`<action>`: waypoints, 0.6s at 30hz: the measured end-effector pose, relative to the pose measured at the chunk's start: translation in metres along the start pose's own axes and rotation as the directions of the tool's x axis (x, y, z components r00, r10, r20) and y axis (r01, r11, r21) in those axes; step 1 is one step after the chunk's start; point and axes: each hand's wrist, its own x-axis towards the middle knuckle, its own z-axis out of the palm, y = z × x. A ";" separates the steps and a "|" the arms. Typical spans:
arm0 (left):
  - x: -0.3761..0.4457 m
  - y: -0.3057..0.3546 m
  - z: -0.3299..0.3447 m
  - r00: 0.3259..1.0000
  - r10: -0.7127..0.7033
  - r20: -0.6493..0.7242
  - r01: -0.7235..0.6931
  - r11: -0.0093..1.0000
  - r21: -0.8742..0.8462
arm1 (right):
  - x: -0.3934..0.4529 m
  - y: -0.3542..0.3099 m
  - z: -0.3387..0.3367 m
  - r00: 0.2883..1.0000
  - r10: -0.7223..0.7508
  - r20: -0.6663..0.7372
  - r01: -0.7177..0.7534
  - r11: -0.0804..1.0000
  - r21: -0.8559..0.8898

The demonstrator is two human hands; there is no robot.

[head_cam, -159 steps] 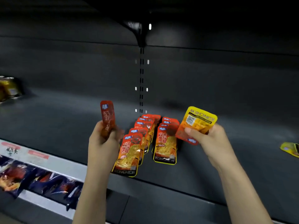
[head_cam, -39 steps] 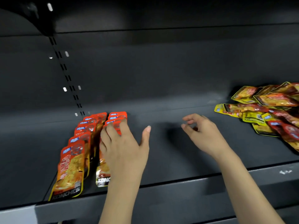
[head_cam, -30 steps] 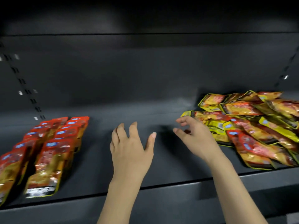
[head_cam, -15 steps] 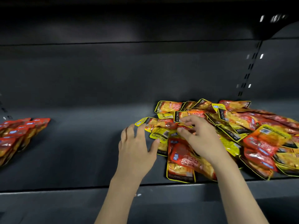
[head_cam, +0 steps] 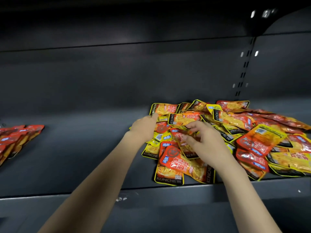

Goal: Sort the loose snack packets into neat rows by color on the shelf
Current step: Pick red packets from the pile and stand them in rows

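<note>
The right hand (head_cam: 204, 142) curls its thumb and forefinger on a red-topped packet (head_cam: 182, 137) in the loose pile (head_cam: 235, 132), probably to lift it out for sorting. The left hand (head_cam: 144, 127) reaches into the pile's left edge; its fingers are hidden behind the hand, so its grip cannot be told. Far left on the shelf (head_cam: 84, 148) lie the sorted red rows (head_cam: 15, 137), cut off by the frame.

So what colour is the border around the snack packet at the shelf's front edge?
Yellow, on the front snack packet; clearest in the head view.
</note>
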 end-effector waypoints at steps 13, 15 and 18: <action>-0.025 -0.015 -0.019 0.979 -0.123 -0.164 0.139 0.986 0.094 | 0.029 -0.001 0.004 0.995 -0.100 0.000 0.095 0.952 -0.292; -0.038 -0.024 -0.024 0.964 -0.171 -0.202 0.183 0.982 0.042 | 0.041 -0.004 0.006 0.995 -0.090 0.039 0.098 0.906 -0.412; -0.062 -0.035 -0.024 0.921 -0.281 -0.270 0.249 0.957 -0.146 | 0.057 -0.007 0.011 0.995 -0.052 0.089 0.092 0.839 -0.536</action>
